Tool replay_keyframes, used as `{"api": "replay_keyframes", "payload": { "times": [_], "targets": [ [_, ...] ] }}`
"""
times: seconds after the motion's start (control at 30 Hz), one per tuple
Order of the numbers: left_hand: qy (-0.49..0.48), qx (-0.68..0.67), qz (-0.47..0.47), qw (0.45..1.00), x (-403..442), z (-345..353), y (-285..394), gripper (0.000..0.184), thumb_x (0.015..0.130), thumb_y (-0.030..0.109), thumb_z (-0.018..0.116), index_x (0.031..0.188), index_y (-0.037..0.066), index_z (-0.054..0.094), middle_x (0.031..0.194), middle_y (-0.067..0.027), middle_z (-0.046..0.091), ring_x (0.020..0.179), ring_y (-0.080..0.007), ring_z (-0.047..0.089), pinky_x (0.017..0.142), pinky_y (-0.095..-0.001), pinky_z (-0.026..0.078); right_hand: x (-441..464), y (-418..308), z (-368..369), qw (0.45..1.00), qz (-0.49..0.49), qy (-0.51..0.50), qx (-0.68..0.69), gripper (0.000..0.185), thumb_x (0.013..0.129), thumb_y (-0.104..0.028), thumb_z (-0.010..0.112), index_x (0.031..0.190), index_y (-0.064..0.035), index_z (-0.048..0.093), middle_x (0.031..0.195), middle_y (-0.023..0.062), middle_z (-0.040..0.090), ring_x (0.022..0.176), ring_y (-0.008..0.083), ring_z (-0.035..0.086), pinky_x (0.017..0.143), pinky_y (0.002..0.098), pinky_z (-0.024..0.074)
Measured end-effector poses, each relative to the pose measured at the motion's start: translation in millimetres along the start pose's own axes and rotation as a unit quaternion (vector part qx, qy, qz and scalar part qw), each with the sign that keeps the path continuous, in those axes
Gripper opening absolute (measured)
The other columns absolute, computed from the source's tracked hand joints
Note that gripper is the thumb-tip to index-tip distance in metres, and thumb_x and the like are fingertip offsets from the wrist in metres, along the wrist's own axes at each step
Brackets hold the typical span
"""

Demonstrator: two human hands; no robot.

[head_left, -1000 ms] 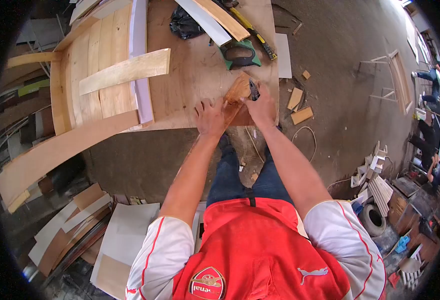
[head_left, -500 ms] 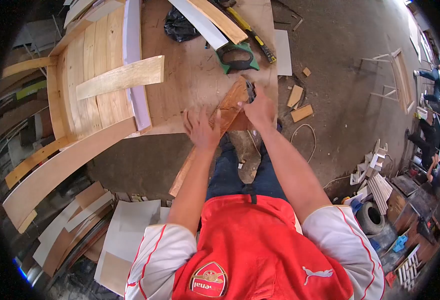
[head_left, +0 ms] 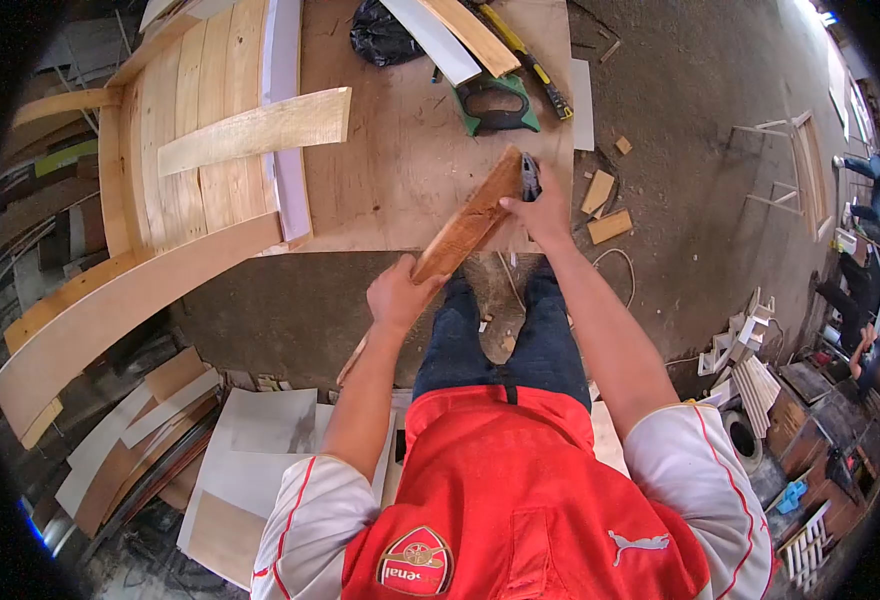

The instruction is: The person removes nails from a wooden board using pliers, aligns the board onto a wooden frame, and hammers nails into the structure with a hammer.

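A long reddish-brown wooden board (head_left: 472,215) slants from the workbench edge down past my left side. My left hand (head_left: 400,294) is closed around its lower middle part, with the thumb across the face. By the board's upper end, my right hand (head_left: 544,212) is wrapped around a small dark grey tool (head_left: 531,177) whose exact kind I cannot make out. The right thumb lies close to the board's edge; whether it presses on the wood is unclear. Beyond the board's far end lies a green-handled handsaw (head_left: 498,108) on the bench.
A slatted wooden frame with curved pieces (head_left: 200,130) covers the workbench's left part. Curved strips (head_left: 470,40), a black plastic bag (head_left: 380,32) and a yellow-black tool (head_left: 535,70) lie at the back. Wood offcuts (head_left: 610,226) litter the floor at right. Other people are at far right.
My left hand has gone from lying spread over the board to gripping it lower down. The board's angle has shifted slightly, and the right hand stays at its upper end with the dark tool.
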State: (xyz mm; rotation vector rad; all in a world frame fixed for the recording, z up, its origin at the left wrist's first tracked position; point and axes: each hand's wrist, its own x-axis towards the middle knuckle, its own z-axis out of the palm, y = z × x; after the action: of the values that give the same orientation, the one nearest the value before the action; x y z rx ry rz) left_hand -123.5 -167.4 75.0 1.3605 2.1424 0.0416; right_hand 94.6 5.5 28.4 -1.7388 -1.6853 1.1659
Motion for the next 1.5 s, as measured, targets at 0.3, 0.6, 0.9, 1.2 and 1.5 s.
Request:
{"api": "replay_keyframes", "payload": {
  "times": [0.3, 0.6, 0.9, 1.2, 1.5],
  "targets": [
    [0.152, 0.123, 0.156, 0.968, -23, 31, 8, 0.018, 0.084, 0.032, 0.074, 0.092, 0.02, 0.063, 0.081, -0.0015, 0.062, 0.071, -0.0238, 0.067, 0.064, -0.0421, 0.046, -41, -4, -28, 0.931, 0.202, -0.022, 0.304, 0.037, 0.084, -0.017, 0.083, 0.112, -0.0043, 0.062, 0.083, 0.0027, 0.063, 0.057, 0.0132, 0.062, 0.049, 0.0275, 0.0519],
    [0.169, 0.159, 0.182, 0.955, -27, 36, 7, 0.02, 0.078, 0.022, 0.074, 0.095, 0.02, 0.064, 0.084, -0.0001, 0.061, 0.08, -0.0232, 0.066, 0.067, -0.042, 0.046, -57, -25, -26, 0.884, 0.283, 0.052, 0.369, 0.025, 0.084, -0.017, 0.082, 0.099, -0.004, 0.066, 0.07, 0.0019, 0.061, 0.05, 0.014, 0.06, 0.043, 0.0291, 0.0477],
    [0.156, 0.037, 0.23, 0.96, -25, 72, 0, 0.071, 0.079, 0.002, 0.064, 0.143, 0.03, 0.053, 0.128, -0.0131, 0.056, 0.111, -0.0345, 0.059, 0.09, -0.0509, 0.05, -59, -9, -22, 0.881, 0.239, 0.046, 0.406, 0.025, 0.078, -0.011, 0.08, 0.095, -0.0041, 0.064, 0.075, 0.0041, 0.065, 0.053, 0.0155, 0.062, 0.046, 0.0313, 0.0519],
    [0.093, 0.059, 0.219, 0.969, -35, 70, 13, 0.098, 0.076, -0.006, 0.063, 0.153, 0.049, 0.037, 0.133, -0.0166, 0.05, 0.116, -0.0393, 0.054, 0.094, -0.0542, 0.049, -72, 9, -32, 0.893, 0.242, 0.08, 0.372, 0.028, 0.078, -0.006, 0.082, 0.101, 0.0002, 0.066, 0.089, 0.0057, 0.069, 0.074, 0.0158, 0.067, 0.059, 0.0315, 0.0556],
    [0.077, 0.078, 0.209, 0.972, -38, 63, 17, 0.096, 0.078, -0.002, 0.065, 0.153, 0.051, 0.037, 0.13, -0.0156, 0.052, 0.114, -0.0392, 0.056, 0.091, -0.0528, 0.052, -69, 26, -14, 0.898, 0.229, 0.12, 0.356, 0.029, 0.078, -0.006, 0.084, 0.099, 0.0011, 0.066, 0.094, 0.0105, 0.07, 0.077, 0.0193, 0.068, 0.061, 0.0338, 0.0573]
  ]
}}
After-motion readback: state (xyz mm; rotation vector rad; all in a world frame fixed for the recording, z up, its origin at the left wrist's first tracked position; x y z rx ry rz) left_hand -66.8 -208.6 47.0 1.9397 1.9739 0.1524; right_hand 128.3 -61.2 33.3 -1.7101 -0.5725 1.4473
